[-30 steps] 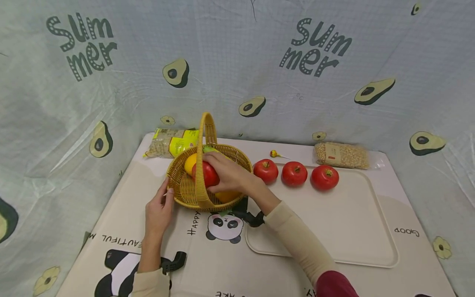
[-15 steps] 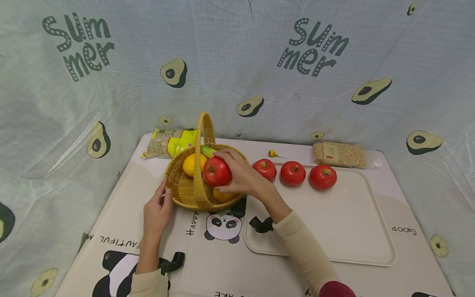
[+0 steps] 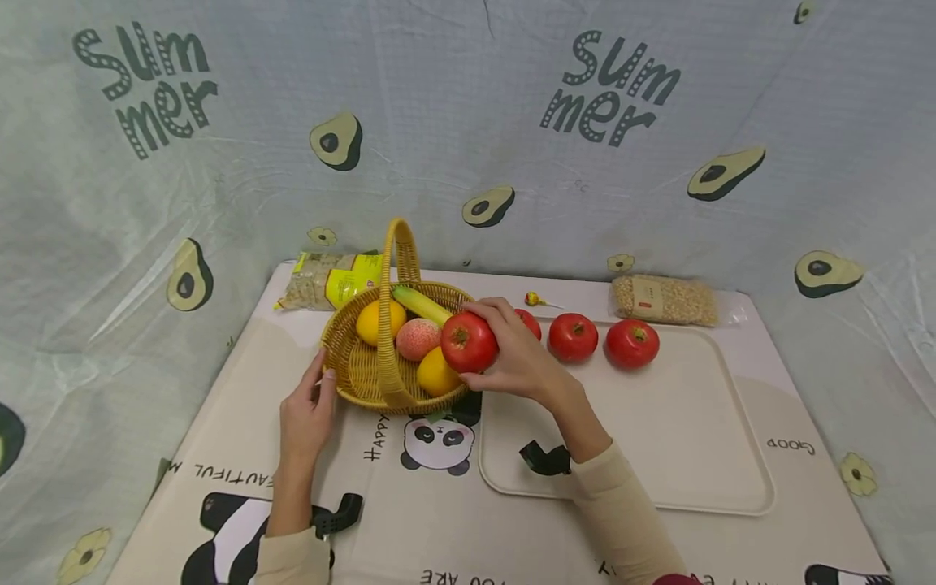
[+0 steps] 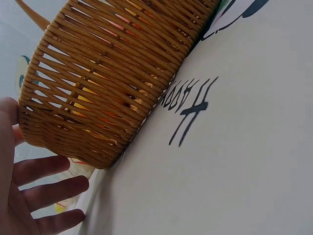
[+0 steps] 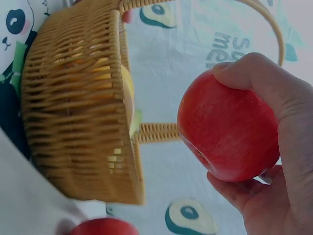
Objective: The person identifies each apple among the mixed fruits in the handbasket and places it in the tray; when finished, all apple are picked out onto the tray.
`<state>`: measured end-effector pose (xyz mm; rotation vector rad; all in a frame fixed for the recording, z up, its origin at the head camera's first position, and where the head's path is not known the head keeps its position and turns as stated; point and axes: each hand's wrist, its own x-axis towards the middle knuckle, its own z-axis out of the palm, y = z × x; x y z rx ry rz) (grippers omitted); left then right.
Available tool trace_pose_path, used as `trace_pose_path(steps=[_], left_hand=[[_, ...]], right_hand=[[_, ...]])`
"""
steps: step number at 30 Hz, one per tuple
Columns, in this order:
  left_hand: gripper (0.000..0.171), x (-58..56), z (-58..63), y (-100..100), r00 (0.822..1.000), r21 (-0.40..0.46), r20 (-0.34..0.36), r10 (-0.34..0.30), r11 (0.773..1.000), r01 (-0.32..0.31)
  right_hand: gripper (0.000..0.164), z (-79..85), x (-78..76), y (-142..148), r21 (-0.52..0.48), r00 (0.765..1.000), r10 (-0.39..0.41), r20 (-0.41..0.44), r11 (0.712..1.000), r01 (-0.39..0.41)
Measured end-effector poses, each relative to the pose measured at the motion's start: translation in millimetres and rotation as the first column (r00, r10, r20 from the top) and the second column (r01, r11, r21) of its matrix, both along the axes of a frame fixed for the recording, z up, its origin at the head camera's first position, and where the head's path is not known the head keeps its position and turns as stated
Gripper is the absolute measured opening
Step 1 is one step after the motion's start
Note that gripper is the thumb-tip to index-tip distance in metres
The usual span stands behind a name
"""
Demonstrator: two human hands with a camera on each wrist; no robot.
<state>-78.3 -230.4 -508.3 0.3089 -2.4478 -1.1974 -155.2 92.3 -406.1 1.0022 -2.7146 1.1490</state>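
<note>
My right hand (image 3: 519, 353) grips a red apple (image 3: 468, 342) above the right rim of a yellow wicker basket (image 3: 354, 382). In the right wrist view, the thumb and fingers curl round the apple (image 5: 230, 127), which is apart from the basket. Inside the basket lie a pinkish peach (image 3: 418, 339), a banana (image 3: 424, 303) and two yellow-orange fruits, one at the left (image 3: 371, 323) and one in front (image 3: 436, 375). My left hand (image 3: 307, 414) pinches the basket's left rim between thumb and index finger; its other fingers (image 4: 56, 193) stretch out below, off the wicker.
Red apples (image 3: 573, 337) stand in a row along the back of a cream tray (image 3: 621, 455). Behind are a lollipop (image 3: 534, 299), a bag of beans or grains (image 3: 664, 300) at right, and a yellow-labelled bag (image 3: 322, 280) at left. A printed curtain encloses the table.
My right hand has lifted the apple out of the basket and moved it right, toward the rim. The peach and banana have come into sight. My left hand stays at the rim.
</note>
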Motion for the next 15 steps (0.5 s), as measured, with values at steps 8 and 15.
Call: trace_pose_path(steps=[8, 15], left_hand=[[0.046, 0.4, -0.9, 0.3, 1.0, 0.012, -0.014, -0.007, 1.0, 0.007], [0.046, -0.9, 0.7, 0.3, 1.0, 0.005, -0.013, -0.007, 1.0, 0.007]], right_hand=[[0.09, -6.2, 14.1, 34.7, 0.0, 0.997, -0.075, -0.007, 0.997, 0.075], [0.094, -12.4, 24.4, 66.1, -0.05, 0.985, -0.169, -0.014, 0.984, 0.168]])
